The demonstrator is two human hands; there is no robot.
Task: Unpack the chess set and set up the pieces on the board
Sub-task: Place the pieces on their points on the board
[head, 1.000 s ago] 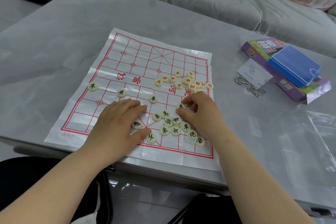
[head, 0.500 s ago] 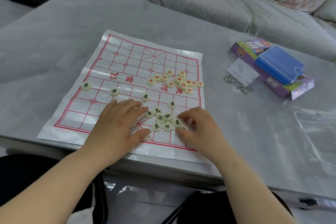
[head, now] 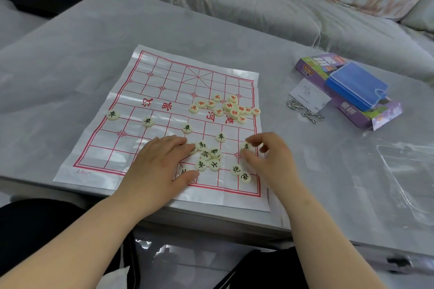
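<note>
A white plastic sheet board (head: 164, 82) with a red grid lies on the grey table. Black-lettered round pieces stand in a row at the left (head: 113, 115), (head: 147, 121), (head: 187, 128), (head: 220, 137). More black pieces (head: 207, 158) cluster near the front edge. Red-lettered pieces (head: 229, 107) are heaped right of the river. My left hand (head: 162, 164) lies flat on the board, fingers over some pieces. My right hand (head: 267, 157) pinches one black piece (head: 246, 146) at the board's right edge.
A purple box (head: 350, 110) with a blue case (head: 357, 85) on it sits at the right, beside a white card (head: 310, 96) and metal ring puzzles (head: 305, 110). A clear plastic bag (head: 404, 171) lies at the right. A grey sofa (head: 258, 2) stands behind the table.
My right hand moved back to the pile, took a black piece and carried it to the right edge. A fourth black piece now stands in the row. The left hand stayed put.
</note>
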